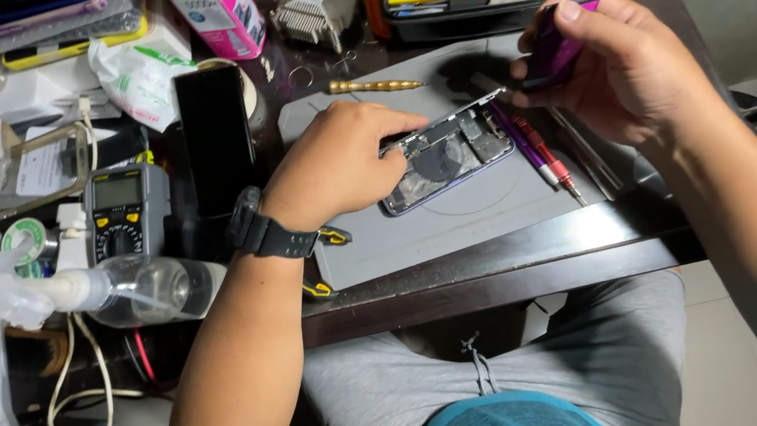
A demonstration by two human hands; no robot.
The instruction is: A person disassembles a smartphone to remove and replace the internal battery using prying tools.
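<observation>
1. Head view, my left hand (340, 163): it lies palm down on the opened phone (445, 154), and my fingers (391, 130) are closed on its upper left edge, pinning it in place. A black watch (265, 229) sits on that wrist.
2. Head view, the phone: it lies open on the grey mat (461, 220), tilted with its right end toward the far edge of the desk (490, 276). It sits about mid-mat, a little nearer the desk's far edge than the near one. Bare metal parts and a dark round piece show inside its frame.
3. Head view, my right hand (618, 63): it is raised above the mat's right side, apart from the phone. My fingers (590, 12) are wrapped tight around a purple tool (560, 47), its dark end pointing down and left toward the phone's right end.
4. Head view, beside the phone: a red screwdriver (548, 161) lies on the mat just right of it, and a gold stepped bit (374, 87) lies on the mat's far edge.
5. Head view, the desk's left side: a multimeter (123, 211), a dark phone (217, 137) lying flat and a clear spray bottle (122, 289) near the near edge.
6. Head view, far edge of the desk: a black tray (479, 15) of tubes and a pink box (220, 10).
</observation>
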